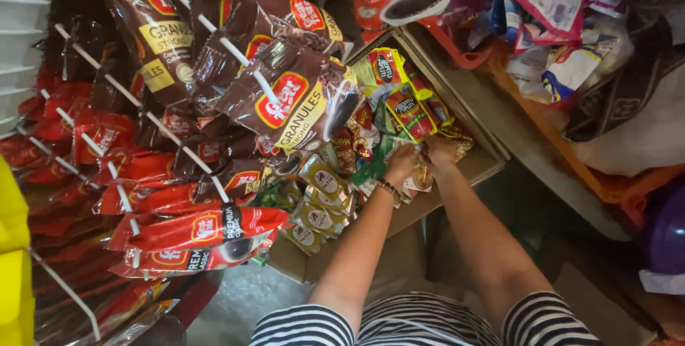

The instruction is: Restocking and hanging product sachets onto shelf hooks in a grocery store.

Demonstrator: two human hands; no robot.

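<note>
Over on the far left, the yellow thing (13, 246) is cut off by the edge so I can't say what it is, and the red sachet strips (85, 139) behind the white wire pegs (93, 146) go dark and mushy toward the bottom corner. Next to them hang the brown granule pouches (285, 96), and they cover a good chunk of the cardboard box (485, 164) below, so its left part is mostly hidden from me. Gold sachets (321, 200) spill over the box's near edge.

My left hand (401, 164), the one with the beaded bracelet (389, 189) at the wrist, is down in the box among the loose sachets (399, 103). Fingers look curled in, knuckles up, but honestly I can't tell whether it's gripping a packet or just resting on the pile. My right hand (439, 150) is just beside it, nearly touching, also buried fingers-first in the packets, so how far open it is I can't make out either. A small pale packet (421, 178) sits right between my 2 hands.

Off to the right, a heap of mixed bags (556, 11) is blurry, and a purple thing (667, 235) is chopped off by the frame.
</note>
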